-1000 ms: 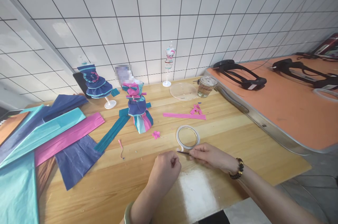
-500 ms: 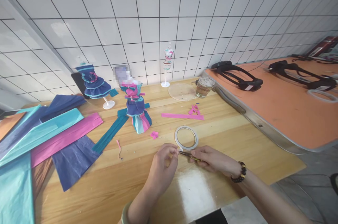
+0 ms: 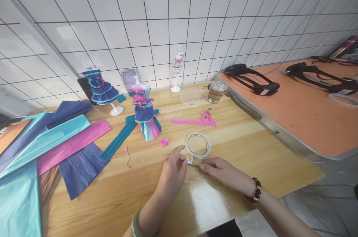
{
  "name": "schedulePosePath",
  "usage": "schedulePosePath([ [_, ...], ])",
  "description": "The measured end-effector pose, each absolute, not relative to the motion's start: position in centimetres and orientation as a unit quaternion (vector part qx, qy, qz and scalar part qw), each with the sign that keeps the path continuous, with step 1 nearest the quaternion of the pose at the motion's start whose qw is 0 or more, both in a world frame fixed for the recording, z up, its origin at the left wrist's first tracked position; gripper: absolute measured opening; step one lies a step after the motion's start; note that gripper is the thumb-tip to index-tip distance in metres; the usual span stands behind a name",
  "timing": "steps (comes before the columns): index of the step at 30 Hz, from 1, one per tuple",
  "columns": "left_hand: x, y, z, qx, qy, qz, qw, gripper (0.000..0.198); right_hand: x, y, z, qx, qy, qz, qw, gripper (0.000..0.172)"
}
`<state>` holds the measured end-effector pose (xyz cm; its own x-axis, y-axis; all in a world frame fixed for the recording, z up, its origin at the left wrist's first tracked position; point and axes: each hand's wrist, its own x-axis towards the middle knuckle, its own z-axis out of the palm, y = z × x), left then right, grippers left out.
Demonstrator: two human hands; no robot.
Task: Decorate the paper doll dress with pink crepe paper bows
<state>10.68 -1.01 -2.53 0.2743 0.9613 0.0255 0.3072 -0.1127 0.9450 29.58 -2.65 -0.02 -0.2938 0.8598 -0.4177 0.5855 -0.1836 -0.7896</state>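
Between thumb and forefinger my left hand (image 3: pixel 173 170) pinches the loose end of white tape (image 3: pixel 190 160), which curls off the tape roll (image 3: pixel 197 133) lying flat on the table. My right hand (image 3: pixel 220 171) is closed around dark tweezers (image 3: pixel 195 165), mostly hidden by the fingers, whose tip points left to the tape end. Just beyond my left hand lies a pink paper flower (image 3: pixel 164 142). A long pink strip (image 3: pixel 193 122) and pink scraps (image 3: pixel 206 116) are behind the roll.
Two small dress forms in blue (image 3: pixel 104 91) and multicoloured paper (image 3: pixel 144 112) stand at the left, a third form (image 3: pixel 178 63) by the wall. Folded crepe paper (image 3: pixel 73 147) covers the table's left. A glass (image 3: pixel 217 91) is at the back; black headsets (image 3: pixel 253 80) lie on the orange surface.
My left forefinger has lifted and straightened. The tweezers in my right hand have turned edge-on, and the tape end now stands out more between the hands. The view has shifted slightly.
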Motion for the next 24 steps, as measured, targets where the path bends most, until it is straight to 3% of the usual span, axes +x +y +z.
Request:
schedulePosePath([
  [8,10.7,-0.7,-3.1,0.648,0.487,0.357,0.463,0.042,28.0,-5.3,1.8,-0.636,-0.66,0.369,0.155,0.028],
  [19,10.2,-1.6,-2.8,0.729,0.396,0.311,0.465,0.065,27.3,-6.7,1.9,-0.648,-0.628,0.394,0.175,0.029],
  [24,10.2,-1.5,-3.4,0.78,0.376,0.285,0.411,0.074,27.0,-7.6,2.5,-0.653,-0.625,0.394,0.162,0.024],
])
